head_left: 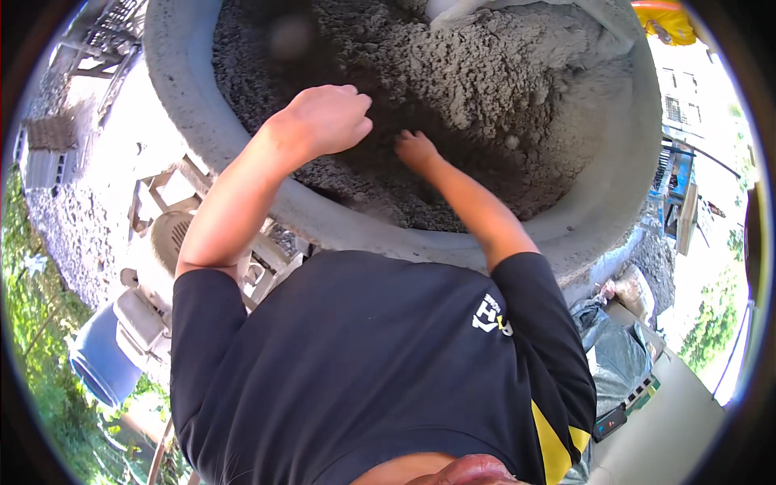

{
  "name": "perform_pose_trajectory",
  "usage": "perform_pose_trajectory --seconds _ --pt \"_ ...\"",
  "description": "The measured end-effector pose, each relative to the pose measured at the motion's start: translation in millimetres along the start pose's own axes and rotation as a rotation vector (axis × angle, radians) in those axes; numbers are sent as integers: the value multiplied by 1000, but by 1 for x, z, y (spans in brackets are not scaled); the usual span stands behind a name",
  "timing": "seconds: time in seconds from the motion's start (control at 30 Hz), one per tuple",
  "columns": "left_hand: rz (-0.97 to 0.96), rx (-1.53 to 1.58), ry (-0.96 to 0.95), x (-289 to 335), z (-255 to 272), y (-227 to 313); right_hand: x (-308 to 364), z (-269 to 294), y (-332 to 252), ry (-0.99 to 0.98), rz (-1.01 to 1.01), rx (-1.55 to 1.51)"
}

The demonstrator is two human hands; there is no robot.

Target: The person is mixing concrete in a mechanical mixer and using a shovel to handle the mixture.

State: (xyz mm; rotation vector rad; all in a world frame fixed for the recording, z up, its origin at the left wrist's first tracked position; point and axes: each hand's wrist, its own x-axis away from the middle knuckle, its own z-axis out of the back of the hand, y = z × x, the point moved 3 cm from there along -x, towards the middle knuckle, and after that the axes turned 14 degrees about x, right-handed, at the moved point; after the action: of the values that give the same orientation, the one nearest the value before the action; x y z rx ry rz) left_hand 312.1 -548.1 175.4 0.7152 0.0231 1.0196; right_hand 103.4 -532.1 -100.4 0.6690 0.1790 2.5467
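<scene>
A large grey mixer drum opens in front of me, its rim and inner wall coated with cement. Inside lies a lumpy grey concrete mix, heaped toward the far right and darker in the shade. My left hand hangs over the near left part of the drum with its fingers curled in; whatever they may hold is hidden. Reaching lower, my right hand is close to the shaded mix near the middle. Its fingers look bent and closed, and their undersides do not show. A cement-coated mixing blade crosses the drum's far side.
Left of the drum are a metal frame, a slotted motor cover and a blue barrel. Gravel spreads beyond. At right lie a grey plastic sheet, a pale sack and a blue metal frame.
</scene>
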Motion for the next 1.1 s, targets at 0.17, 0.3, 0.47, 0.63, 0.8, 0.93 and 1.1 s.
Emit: perform_pose_trajectory --seconds 0.17,0.3,0.47,0.63,0.8,0.93,1.1 --pt "34 16 -27 3 0 1 -4 -3 -14 135 -223 323" --pt "-11 4 -43 1 0 9 13 -23 5 -16 -410 272" --pt "-23 -9 -59 0 -2 13 41 -28 12 25 -235 192" --pt "-30 -11 -55 2 -2 12 59 -23 1 -54 -89 97" --pt "-20 -9 -53 3 -2 11 60 -10 -8 -202 -159 -164" --pt "-15 7 -79 1 -5 9 64 6 -11 -283 -142 -242" --pt "-30 36 -68 0 -6 8 88 53 13 -638 47 -393"
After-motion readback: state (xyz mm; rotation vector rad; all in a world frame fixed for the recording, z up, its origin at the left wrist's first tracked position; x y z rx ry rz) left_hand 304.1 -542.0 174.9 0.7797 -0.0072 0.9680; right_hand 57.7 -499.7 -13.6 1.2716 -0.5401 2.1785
